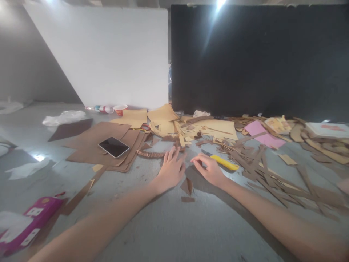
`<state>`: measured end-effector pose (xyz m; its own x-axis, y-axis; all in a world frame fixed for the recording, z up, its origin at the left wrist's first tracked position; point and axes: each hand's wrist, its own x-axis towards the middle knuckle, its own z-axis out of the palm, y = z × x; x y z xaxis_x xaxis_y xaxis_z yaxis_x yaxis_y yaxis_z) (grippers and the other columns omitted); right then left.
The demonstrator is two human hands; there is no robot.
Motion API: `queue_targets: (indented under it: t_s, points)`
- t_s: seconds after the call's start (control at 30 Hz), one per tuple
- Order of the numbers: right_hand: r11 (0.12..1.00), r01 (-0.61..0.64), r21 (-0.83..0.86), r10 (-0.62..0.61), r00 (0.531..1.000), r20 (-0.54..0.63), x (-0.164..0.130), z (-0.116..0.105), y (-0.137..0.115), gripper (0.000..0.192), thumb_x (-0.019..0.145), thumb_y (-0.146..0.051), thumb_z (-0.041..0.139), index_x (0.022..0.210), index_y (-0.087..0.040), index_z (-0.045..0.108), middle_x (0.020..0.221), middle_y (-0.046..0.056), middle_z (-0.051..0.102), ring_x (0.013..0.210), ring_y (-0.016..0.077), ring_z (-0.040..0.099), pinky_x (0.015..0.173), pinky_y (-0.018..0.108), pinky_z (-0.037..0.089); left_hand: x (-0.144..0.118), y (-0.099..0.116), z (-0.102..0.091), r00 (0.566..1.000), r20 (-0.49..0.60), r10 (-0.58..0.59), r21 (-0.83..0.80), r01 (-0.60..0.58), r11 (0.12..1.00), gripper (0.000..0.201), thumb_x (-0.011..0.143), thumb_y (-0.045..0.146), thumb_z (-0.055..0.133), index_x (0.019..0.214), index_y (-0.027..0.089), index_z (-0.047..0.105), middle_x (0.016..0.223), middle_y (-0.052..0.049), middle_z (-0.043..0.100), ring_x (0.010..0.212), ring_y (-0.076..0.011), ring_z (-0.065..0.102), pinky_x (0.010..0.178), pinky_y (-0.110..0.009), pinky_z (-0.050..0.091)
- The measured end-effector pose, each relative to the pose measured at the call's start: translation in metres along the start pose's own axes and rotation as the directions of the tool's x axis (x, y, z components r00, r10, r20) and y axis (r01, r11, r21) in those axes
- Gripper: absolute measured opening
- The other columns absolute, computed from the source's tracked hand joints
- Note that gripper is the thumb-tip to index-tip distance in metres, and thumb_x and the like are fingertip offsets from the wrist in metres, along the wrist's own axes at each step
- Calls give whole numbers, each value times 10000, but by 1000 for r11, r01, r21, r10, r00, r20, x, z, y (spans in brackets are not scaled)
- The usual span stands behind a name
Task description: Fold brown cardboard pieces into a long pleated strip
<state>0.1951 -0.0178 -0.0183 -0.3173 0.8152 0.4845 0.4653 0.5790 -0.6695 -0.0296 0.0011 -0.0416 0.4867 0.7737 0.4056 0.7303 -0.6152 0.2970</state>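
My left hand [171, 168] lies low over the grey table with its fingers spread. Its fingertips are beside the right end of a curved, ridged brown cardboard strip [151, 154]; whether they touch it I cannot tell. My right hand [209, 170] is just to the right, fingers curled together and pointing left. Anything between those fingertips is too small to make out. Close beyond the right hand lies a yellow utility knife [225, 162] with its dark blade out. Small brown scraps [187, 185] rest on the table between my forearms.
A phone [113, 147] lies on stacked brown cardboard sheets [89, 145] at left. Cardboard offcuts [261, 171] spread across the right, near pink paper [263, 134]. Yellow sheets [162, 113] and a paper cup [120, 110] stand farther back. A magenta tissue pack [40, 214] is front left.
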Motion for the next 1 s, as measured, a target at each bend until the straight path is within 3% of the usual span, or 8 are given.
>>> queue_targets:
  t_s: [0.2, 0.4, 0.53, 0.63, 0.8, 1.0]
  points:
    - [1000, 13, -4, -13, 1000, 23, -2, 1, 2, 270, 1092, -353, 494, 1012, -228, 720, 866, 49, 645, 730, 187, 586, 648, 306, 461, 2, 2, -4, 999, 38, -2, 52, 0, 999, 462, 1040, 245, 463, 1492, 186, 541, 1574, -171, 519, 1544, -388, 341, 1259, -685, 241]
    - [1000, 14, 24, -15, 1000, 20, -1, 3, 5, 272, 1091, -377, 491, 1013, -233, 709, 862, 51, 640, 751, 195, 610, 614, 290, 474, 1, 11, -12, 999, 10, 35, 17, -36, 999, 480, 992, 180, 494, 1467, 223, 546, 1463, -132, 603, 1470, -374, 400, 1250, -696, 225]
    - [1000, 12, 3, -12, 1000, -3, 0, 3, 6, 250, 1086, -365, 502, 1004, -234, 698, 848, 50, 623, 747, 197, 601, 609, 289, 463, 0, 12, -11, 996, -32, 77, -42, -79, 996, 464, 977, 102, 465, 1407, 230, 583, 1334, -126, 630, 1371, -328, 474, 1204, -604, 361]
    - [1000, 15, -19, -15, 1000, -12, 0, 3, 6, 231, 1082, -339, 509, 986, -230, 689, 835, 45, 610, 751, 197, 593, 627, 292, 461, 0, 10, -10, 996, -44, 80, -85, -83, 993, 458, 964, 59, 446, 1371, 218, 581, 1346, -130, 596, 1361, -308, 477, 1153, -548, 445]
    - [999, 17, -35, -17, 1000, -9, -1, 2, 8, 203, 1075, -310, 517, 984, -229, 680, 835, 37, 606, 751, 196, 582, 667, 304, 460, 2, 6, -7, 994, -50, 102, -141, -108, 984, 344, 959, 44, 456, 1189, 203, 655, 1331, -126, 627, 1387, -307, 483, 1159, -557, 469]
    - [1000, 3, -31, -3, 1000, -15, -1, 2, 6, 206, 1076, -313, 514, 1007, -230, 690, 881, 52, 648, 764, 199, 600, 670, 308, 468, 3, 3, -3, 993, -2, 120, -192, -118, 974, 406, 946, 19, 455, 1250, 167, 679, 1296, -128, 696, 1299, -291, 578, 1147, -517, 503]
